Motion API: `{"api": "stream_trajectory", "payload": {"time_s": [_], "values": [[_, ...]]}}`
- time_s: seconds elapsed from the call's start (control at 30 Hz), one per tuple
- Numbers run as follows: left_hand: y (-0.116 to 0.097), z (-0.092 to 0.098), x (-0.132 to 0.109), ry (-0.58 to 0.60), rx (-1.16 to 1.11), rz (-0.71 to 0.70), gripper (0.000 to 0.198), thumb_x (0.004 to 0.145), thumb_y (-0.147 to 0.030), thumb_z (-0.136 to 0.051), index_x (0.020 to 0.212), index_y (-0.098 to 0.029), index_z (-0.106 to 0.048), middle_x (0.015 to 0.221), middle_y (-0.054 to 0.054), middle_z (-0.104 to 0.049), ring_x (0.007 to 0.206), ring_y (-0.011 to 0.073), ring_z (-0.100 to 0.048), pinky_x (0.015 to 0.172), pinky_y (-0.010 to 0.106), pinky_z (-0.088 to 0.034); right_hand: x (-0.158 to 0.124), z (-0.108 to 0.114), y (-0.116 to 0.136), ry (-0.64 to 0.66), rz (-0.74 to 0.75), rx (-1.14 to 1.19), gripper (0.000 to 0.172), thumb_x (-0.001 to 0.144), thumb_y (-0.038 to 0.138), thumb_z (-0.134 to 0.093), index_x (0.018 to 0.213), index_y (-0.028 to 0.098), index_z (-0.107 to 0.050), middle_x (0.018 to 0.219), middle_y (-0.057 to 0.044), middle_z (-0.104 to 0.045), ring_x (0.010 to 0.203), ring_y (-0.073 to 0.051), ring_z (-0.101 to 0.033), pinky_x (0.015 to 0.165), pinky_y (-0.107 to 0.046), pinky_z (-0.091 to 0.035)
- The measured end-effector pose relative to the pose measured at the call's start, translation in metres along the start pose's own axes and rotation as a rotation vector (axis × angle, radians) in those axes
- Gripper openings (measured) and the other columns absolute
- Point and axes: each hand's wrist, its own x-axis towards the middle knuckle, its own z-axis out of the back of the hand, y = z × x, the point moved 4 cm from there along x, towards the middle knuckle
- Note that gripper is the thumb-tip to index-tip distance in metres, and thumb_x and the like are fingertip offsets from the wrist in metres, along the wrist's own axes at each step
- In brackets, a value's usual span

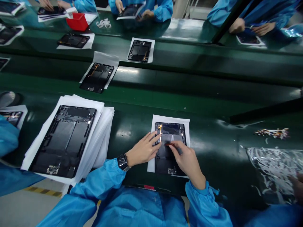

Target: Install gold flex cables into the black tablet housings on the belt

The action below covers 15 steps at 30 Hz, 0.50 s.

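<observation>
A dark tablet back housing (pixel 170 164) lies on a white paper sheet (pixel 151 157) on the green belt, directly in front of me. My left hand (pixel 143 149) rests its fingertips on the housing's upper left area, beside a thin orange flex strip (pixel 160 130). My right hand (pixel 186 160) pinches a small orange-tipped strip (pixel 168 144) between finger and thumb, holding it against the housing's middle. Both hands hide part of the housing's centre. A black smartwatch (pixel 122 161) sits on my left wrist.
A larger housing (pixel 62 142) lies on a white paper stack (pixel 104 135) to my left. Several housings on paper sit farther along the green belts. A red box (pixel 77 21), a crumpled plastic sheet (pixel 274 171) and co-workers' blue-sleeved hands (pixel 260 29) surround me.
</observation>
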Motion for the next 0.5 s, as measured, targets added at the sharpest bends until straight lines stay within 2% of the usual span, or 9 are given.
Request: {"api": "stream_trajectory", "payload": {"time_s": [0.13, 0.23, 0.3, 0.5], "values": [[0.007, 0.004, -0.006, -0.056, -0.117, -0.015, 0.030, 0.092, -0.020, -0.054, 0.121, -0.019, -0.061, 0.148, 0.011, -0.044, 0.146, 0.0302, -0.028, 0.118, 0.053, -0.031, -0.003, -0.006, 0.003, -0.005, 0.039, -0.069, 0.017, 0.098, 0.030, -0.048, 0.106, 0.022, -0.061, 0.098, -0.007, -0.072, 0.086, -0.025, -0.070, 0.076, -0.037, -0.055], [0.018, 0.006, -0.010, -0.112, -0.261, 0.048, 0.049, 0.093, -0.022, -0.055, 0.140, -0.020, -0.046, 0.149, 0.011, -0.043, 0.143, 0.0240, -0.035, 0.118, 0.046, -0.036, -0.002, -0.014, 0.018, 0.056, 0.147, -0.193, 0.018, 0.099, 0.025, -0.045, 0.106, 0.021, -0.060, 0.098, -0.008, -0.071, 0.085, -0.024, -0.069, 0.074, -0.036, -0.054], [0.022, 0.006, -0.011, -0.123, -0.302, 0.076, 0.061, 0.091, -0.023, -0.057, 0.148, -0.018, -0.034, 0.151, 0.013, -0.041, 0.143, 0.0233, -0.035, 0.117, 0.043, -0.037, 0.000, -0.021, 0.029, 0.110, 0.211, -0.269, 0.019, 0.100, 0.021, -0.042, 0.105, 0.020, -0.060, 0.097, -0.009, -0.070, 0.084, -0.024, -0.068, 0.073, -0.034, -0.053], [0.020, 0.000, -0.012, -0.124, -0.289, 0.045, 0.067, 0.088, -0.024, -0.063, 0.147, -0.019, -0.032, 0.152, 0.015, -0.037, 0.146, 0.0267, -0.028, 0.118, 0.047, -0.035, 0.003, -0.032, 0.042, 0.137, 0.283, -0.418, 0.020, 0.098, 0.015, -0.041, 0.100, 0.017, -0.061, 0.088, -0.009, -0.069, 0.074, -0.022, -0.066, 0.063, -0.031, -0.049]]}}
